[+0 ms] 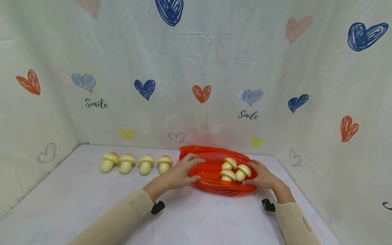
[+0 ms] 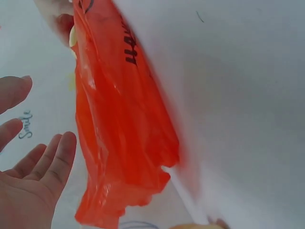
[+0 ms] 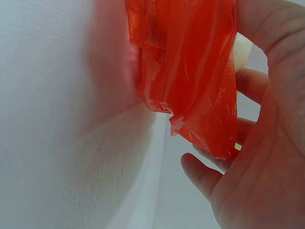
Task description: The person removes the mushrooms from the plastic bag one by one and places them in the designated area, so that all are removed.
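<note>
An orange-red plastic bag [image 1: 208,170] lies spread on the table with its mouth facing up. Three toy mushrooms [image 1: 242,172] with yellowish caps and pale stems sit in its right half. My left hand [image 1: 179,173] is over the bag's left end, fingers spread and nothing held; the left wrist view has the palm beside the bag's side [image 2: 114,124]. At the other end, my right hand [image 1: 263,175] curls round the bag, its thumb at the front edge and fingers at the back edge, close by the mushrooms. In the right wrist view, bag film [image 3: 190,71] shows between thumb and fingers.
Several more mushrooms [image 1: 126,163] stand in a row on the white table [image 1: 76,197], left of the bag. A white curtain [image 1: 183,68] printed with hearts encloses the table at the back and sides. Small black devices [image 1: 158,208] are worn at both wrists.
</note>
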`<state>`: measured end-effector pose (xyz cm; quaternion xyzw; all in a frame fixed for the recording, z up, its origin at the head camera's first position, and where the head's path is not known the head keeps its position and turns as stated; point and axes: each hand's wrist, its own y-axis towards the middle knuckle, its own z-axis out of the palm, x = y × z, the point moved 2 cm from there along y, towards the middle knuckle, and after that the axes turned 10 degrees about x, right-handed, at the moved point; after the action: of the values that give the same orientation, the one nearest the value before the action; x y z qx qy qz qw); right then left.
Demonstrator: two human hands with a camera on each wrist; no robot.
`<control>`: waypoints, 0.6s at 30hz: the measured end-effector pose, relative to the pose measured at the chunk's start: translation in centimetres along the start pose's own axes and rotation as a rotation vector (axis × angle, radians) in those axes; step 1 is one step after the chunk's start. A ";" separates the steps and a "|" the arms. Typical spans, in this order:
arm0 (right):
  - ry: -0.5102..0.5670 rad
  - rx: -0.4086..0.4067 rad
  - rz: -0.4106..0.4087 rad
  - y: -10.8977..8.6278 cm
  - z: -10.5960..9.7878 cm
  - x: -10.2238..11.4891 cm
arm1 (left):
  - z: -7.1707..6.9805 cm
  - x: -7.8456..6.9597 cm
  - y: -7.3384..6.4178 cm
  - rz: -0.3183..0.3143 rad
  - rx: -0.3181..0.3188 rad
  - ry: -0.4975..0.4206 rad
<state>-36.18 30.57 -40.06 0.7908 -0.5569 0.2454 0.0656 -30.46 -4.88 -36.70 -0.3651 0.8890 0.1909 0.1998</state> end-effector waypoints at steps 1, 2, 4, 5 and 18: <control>-0.004 0.001 0.000 0.0 0.0 0.0 | 0.1 -0.1 0.2 -0.002 0.004 0.000; -0.008 0.001 -0.001 0.0 0.0 -0.1 | 0.2 -0.3 0.3 -0.003 0.008 -0.004; -0.011 0.001 -0.001 0.0 0.1 -0.1 | 0.4 -0.5 0.7 0.004 0.009 -0.014; -0.012 0.002 -0.001 0.0 0.1 -0.1 | 0.5 -0.6 0.9 0.010 0.008 -0.024; -0.021 -0.001 -0.010 0.1 0.0 -0.1 | 2.8 -1.6 4.1 0.049 0.041 -0.109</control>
<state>-36.25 30.58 -40.14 0.7963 -0.5535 0.2363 0.0612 -31.77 0.10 -37.54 -0.3280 0.8892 0.1971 0.2508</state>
